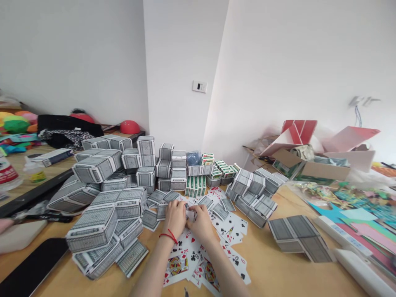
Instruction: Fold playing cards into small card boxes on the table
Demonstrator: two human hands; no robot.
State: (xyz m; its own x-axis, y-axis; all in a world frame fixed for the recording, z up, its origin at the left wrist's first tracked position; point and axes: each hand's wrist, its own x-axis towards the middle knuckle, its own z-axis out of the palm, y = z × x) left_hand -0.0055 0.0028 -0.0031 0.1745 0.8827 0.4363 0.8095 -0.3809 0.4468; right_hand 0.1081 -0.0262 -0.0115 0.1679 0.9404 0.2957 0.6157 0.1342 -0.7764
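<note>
Left hand (175, 216), red cord (168, 236) at the wrist, and right hand (200, 222) sit close together, fingers curled inward; fingertips partly hidden, so cannot tell whether a card is gripped between them. Face-up playing cards (177, 265) lie overlapping on the table (262, 272) under the hands, between the forearms and to the right hand's right, with face-down cards (150, 219) just left of the left hand. Green-edged card blocks (195, 186) stand directly beyond both hands; patterned card blocks (92, 225) are piled to the left.
</note>
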